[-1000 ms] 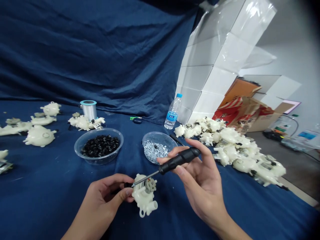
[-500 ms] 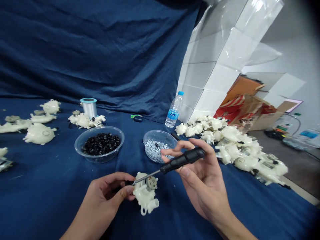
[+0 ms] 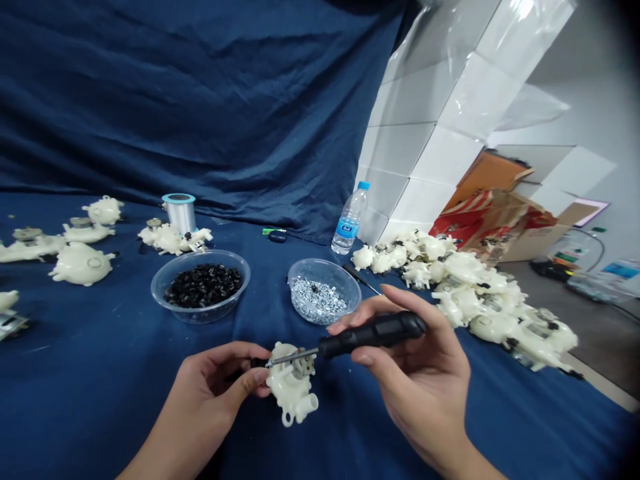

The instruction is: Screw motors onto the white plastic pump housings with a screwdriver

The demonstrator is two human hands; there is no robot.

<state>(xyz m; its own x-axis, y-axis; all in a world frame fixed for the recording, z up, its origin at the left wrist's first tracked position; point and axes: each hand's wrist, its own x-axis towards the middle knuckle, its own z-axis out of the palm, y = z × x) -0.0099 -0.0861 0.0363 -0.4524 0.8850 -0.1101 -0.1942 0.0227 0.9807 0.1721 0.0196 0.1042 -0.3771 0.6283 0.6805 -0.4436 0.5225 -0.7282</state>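
Note:
Low in the middle, my left hand (image 3: 213,393) is closed on the left side of a cream plastic housing (image 3: 290,390) with a small round metal motor (image 3: 303,365) on it. A small black piece (image 3: 259,363) shows between the fingertips at the housing's edge. My right hand (image 3: 420,380) holds a black-handled screwdriver (image 3: 375,331) between thumb and fingers, its handle tilted up to the right. The steel shaft runs left across the housing, and its tip meets the edge beside the black piece. Whether a screw sits under the tip is too small to tell.
Ahead stand a clear bowl of black parts (image 3: 160,297) and a clear bowl of small screws (image 3: 297,308). Another screwdriver (image 3: 361,279) lies beside a heap of cream housings (image 3: 465,280). A water bottle (image 3: 348,223), a wire spool (image 3: 181,213) and more housings (image 3: 84,264) stand farther back.
My right hand and the screwdriver handle have shifted right and slightly down, so the shaft lies flatter. The right fingers have closed more around the handle. My left hand stays on the housing.

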